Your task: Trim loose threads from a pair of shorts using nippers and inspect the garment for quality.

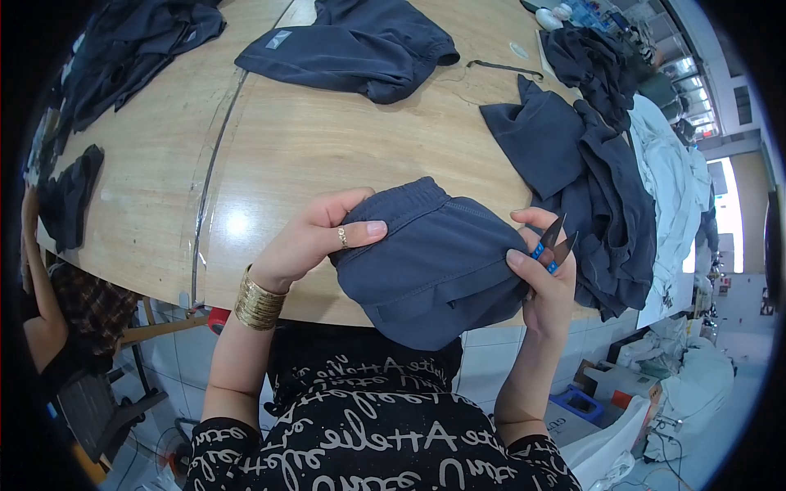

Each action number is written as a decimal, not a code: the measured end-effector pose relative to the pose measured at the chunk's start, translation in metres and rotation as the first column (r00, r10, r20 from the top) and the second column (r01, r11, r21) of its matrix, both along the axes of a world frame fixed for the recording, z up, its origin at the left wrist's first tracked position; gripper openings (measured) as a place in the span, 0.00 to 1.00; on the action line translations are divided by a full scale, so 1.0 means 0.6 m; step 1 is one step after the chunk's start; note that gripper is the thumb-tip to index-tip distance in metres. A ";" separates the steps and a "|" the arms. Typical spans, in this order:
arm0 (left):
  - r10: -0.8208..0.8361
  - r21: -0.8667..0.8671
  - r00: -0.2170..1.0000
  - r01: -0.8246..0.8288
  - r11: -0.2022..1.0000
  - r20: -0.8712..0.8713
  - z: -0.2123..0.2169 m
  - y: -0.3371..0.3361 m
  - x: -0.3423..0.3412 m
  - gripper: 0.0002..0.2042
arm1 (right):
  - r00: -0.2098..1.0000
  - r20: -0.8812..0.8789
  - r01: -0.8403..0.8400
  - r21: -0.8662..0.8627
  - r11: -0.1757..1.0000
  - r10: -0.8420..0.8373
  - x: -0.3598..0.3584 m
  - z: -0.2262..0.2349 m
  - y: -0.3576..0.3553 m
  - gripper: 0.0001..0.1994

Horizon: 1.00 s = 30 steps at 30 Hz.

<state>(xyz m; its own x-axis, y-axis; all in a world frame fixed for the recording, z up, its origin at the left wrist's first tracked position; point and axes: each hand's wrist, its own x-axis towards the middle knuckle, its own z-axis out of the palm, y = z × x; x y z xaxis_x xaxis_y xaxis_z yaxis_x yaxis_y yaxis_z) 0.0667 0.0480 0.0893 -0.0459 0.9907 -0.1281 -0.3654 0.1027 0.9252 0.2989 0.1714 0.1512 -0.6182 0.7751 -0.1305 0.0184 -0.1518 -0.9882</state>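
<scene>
Fingers (pixel 360 231) of my left hand (pixel 315 241) are clenched on the elastic waistband edge of the dark blue garment (pixel 430 262) I hold up between both hands, thumb on top with a gold ring on it; a wide gold bangle (pixel 257 300) sits on that wrist. My right hand (pixel 544 278) grips the garment's other side, its thumb pressed on the fabric, while the same fingers clasp small thread snips (pixel 553 244) with blue handles, blades pointing up and slightly apart. The garment hangs just above the near edge of the tabletop, in front of my chest.

Beyond my fingers stretches the wooden tabletop (pixel 311 139), pale and glossy, with a thin seam line curving across it. To the right of my right hand, nearly touching it, lies a big heap of dark blue garments (pixel 598 180), with a pale white cloth pile (pixel 671 188) behind it at the tabletop's edge. Well beyond my hands lies a folded dark garment (pixel 352 45) bearing a small grey label. Far off to the left are more dark clothes (pixel 131 49), and a smaller dark piece (pixel 70 196) at the left rim. Another person's arm (pixel 37 270) shows beside it.
</scene>
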 end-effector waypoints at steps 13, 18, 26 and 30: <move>-0.087 0.034 0.733 0.148 0.988 -0.674 0.012 -0.048 -0.106 0.10 | 0.967 -0.090 0.253 0.341 0.905 -0.237 0.006 0.072 0.094 0.18; 0.147 0.095 0.688 -0.114 0.989 -0.710 0.041 -0.051 -0.124 0.07 | 0.963 0.090 0.198 0.405 0.892 -0.255 -0.027 0.029 0.113 0.14; 0.182 0.024 0.847 -0.197 0.980 -0.499 0.029 -0.056 -0.122 0.09 | 0.956 0.127 0.211 0.320 0.923 -0.263 -0.028 0.026 0.118 0.14; 0.221 0.068 0.786 -0.223 0.972 -0.578 0.025 -0.049 -0.114 0.08 | 0.956 0.208 0.126 0.353 0.927 -0.209 -0.015 0.025 0.125 0.13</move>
